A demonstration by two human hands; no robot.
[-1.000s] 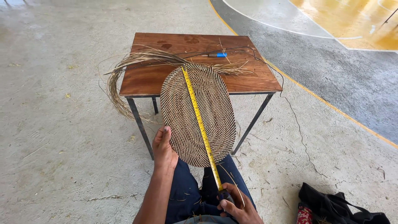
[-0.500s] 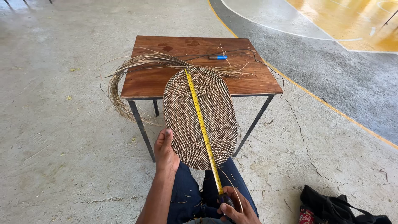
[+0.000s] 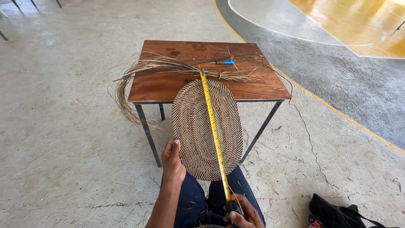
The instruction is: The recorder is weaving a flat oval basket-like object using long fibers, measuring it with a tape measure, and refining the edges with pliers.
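Note:
An oval woven mat (image 3: 194, 126) leans from my lap up onto the front edge of a small wooden table (image 3: 168, 86). My left hand (image 3: 173, 160) grips the mat's lower left rim. A yellow tape measure (image 3: 213, 126) runs lengthwise over the mat, its tip near the mat's far end on the table. My right hand (image 3: 242, 214) holds the tape's case at the near end, at the bottom of the view.
A bundle of dry straw fibres (image 3: 147, 67) lies across the table and hangs off its left side. A blue-handled tool (image 3: 225, 62) rests near the table's back. A thin cord trails right over the concrete floor. A dark bag (image 3: 337, 213) sits at bottom right.
The view has shifted slightly. Both hands, the mat and the tape stay as they were.

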